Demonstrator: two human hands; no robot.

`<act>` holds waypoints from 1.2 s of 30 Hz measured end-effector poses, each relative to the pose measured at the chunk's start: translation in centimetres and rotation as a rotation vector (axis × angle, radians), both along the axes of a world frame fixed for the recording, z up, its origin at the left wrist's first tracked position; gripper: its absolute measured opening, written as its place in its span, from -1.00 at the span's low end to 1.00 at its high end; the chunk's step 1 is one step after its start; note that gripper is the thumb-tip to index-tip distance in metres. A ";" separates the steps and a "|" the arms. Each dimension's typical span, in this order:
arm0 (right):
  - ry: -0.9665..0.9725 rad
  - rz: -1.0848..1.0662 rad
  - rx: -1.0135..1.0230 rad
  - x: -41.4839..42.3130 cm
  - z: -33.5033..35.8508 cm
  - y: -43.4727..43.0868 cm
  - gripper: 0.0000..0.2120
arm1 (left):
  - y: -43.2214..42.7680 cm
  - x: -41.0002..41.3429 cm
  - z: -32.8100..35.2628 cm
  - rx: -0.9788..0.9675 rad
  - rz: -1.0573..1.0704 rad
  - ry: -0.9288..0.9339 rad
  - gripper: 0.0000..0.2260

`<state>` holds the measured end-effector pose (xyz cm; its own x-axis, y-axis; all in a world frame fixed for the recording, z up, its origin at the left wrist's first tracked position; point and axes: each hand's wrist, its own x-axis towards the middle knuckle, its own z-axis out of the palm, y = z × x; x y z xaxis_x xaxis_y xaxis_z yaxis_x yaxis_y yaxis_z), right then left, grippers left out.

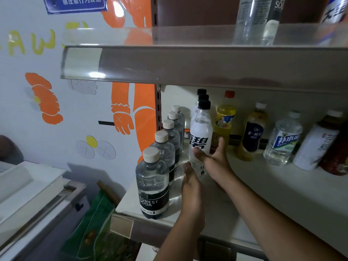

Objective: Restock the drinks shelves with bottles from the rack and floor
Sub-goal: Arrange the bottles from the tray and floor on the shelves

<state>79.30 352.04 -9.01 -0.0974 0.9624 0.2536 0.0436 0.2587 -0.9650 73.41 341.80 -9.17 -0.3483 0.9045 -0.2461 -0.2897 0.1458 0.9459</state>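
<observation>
**Tall bottle may tip into its neighbours**

Our right hand clasps the white-labelled bottle low down, thumb in front and fingers behind. The bottle stands on the lower shelf. Our left hand is straight-fingered at 7 o'clock of its base. We judge a low shove could topple it onto the soda row at 9 o'clock.

Lower shelf, pale, holding upright bottles. Forest Soda bottles: five, clear, cream caps, black labels, lined front to back at left end. Just beside, white-label bottles: three, black caps, in line, front one gripped low by right hand.
</observation>
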 end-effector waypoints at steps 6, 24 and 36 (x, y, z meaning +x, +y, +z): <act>-0.093 0.032 -0.037 0.8 1.6 -0.8 0.03 | -1.1 -0.5 0.0 0.050 -0.028 0.022 -0.45; -1.195 -0.685 -0.201 10.3 0.5 -21.7 -0.36 | -8.3 0.9 1.6 0.346 -0.597 1.684 -0.51; -1.191 -0.949 -0.558 21.3 -2.3 -43.4 -0.21 | -22.6 16.2 -0.2 0.801 -1.031 1.570 -0.45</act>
